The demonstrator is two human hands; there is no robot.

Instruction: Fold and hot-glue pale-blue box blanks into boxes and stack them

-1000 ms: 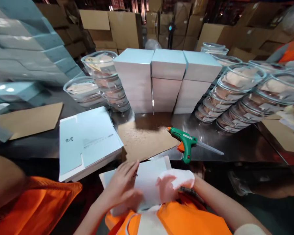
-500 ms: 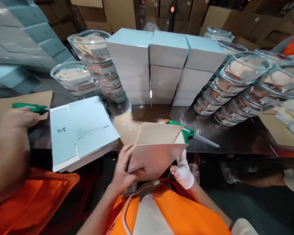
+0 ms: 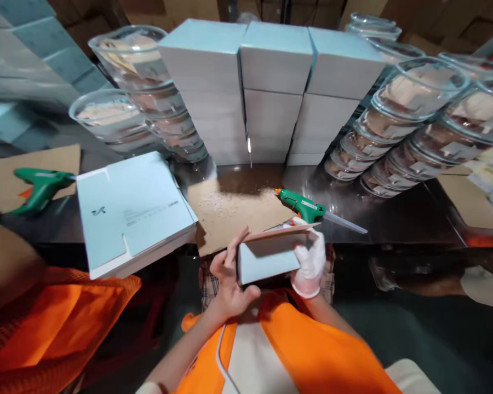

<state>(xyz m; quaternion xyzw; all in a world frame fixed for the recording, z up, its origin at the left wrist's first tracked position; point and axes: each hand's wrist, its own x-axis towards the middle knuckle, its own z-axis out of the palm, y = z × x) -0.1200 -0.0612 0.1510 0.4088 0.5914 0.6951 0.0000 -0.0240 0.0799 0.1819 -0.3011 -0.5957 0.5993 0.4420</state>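
A light-blue folded cardboard box is in front of my body, tilted, with one brownish-grey flap raised along its far side. At its left end is my left hand, bare, with the fingers along the edge and the thumb below. My right hand, in a white glove, grips the right end, its fingers partly at the inner face. Just beyond the box lies a green glue gun with an orange tip and a clear glue stick out of its back.
Flat light-blue box blanks are stacked on the left. Boxes and clear round tubs stand behind. A cardboard sheet lies on the dark table. Another green glue gun lies by a co-worker's arm.
The box has turned in my hands, its light-blue face now showing, and both hands have shifted around it. The co-worker's hand has let go of the left glue gun. My view has tilted down.
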